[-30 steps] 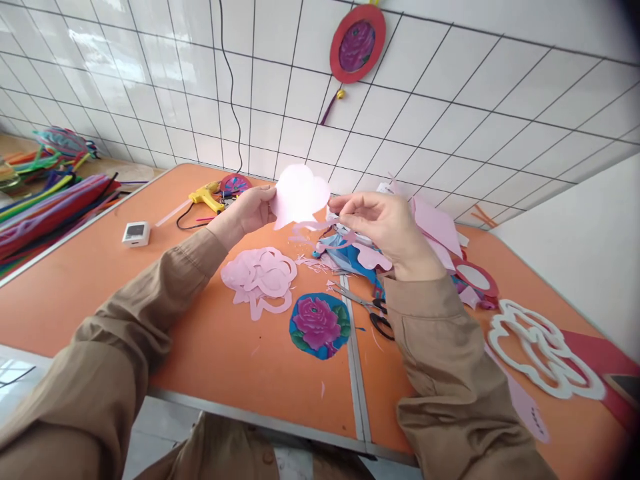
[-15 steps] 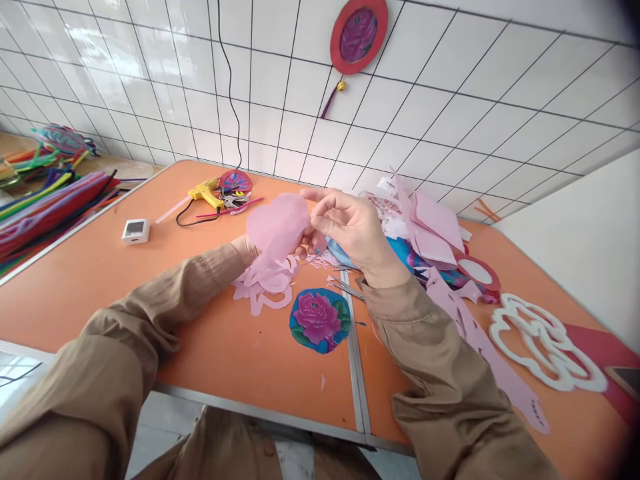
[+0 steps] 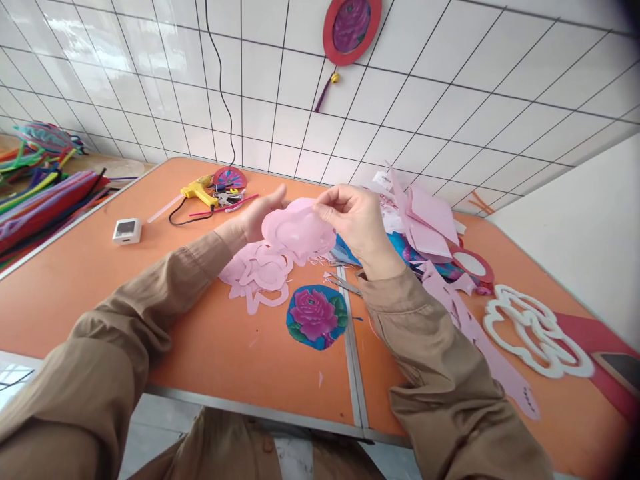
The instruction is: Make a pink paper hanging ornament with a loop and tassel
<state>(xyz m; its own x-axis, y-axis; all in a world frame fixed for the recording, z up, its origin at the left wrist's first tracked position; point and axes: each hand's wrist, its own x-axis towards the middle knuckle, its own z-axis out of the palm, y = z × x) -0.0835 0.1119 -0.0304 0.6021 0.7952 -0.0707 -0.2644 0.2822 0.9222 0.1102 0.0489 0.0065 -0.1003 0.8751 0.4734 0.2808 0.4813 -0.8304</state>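
Note:
A pink scalloped piece (image 3: 300, 230) is held up over the table, pinched at its upper right edge by the thumb and finger of my right hand (image 3: 350, 217). My left hand (image 3: 257, 213) is beside the piece's left edge, thumb raised and fingers apart, partly behind it. Below lie pink cut-out outlines (image 3: 260, 273) in a loose pile. Nearer to me, a round rose-patterned fabric piece (image 3: 317, 317) rests flat on the orange table (image 3: 215, 340). Scissors (image 3: 345, 285) lie under my right wrist, partly covered.
A yellow glue gun (image 3: 200, 191) and a small white device (image 3: 127, 231) stand at the left. Pink sheets (image 3: 430, 220) are heaped at the back right, with white cloud-shaped frames (image 3: 535, 333) farther right. Colourful pipe cleaners (image 3: 45, 207) fill the far left.
The pink piece in my right hand has tilted and shifted right, showing a layered face. My left hand has come away from it and opened. The view has moved slightly.

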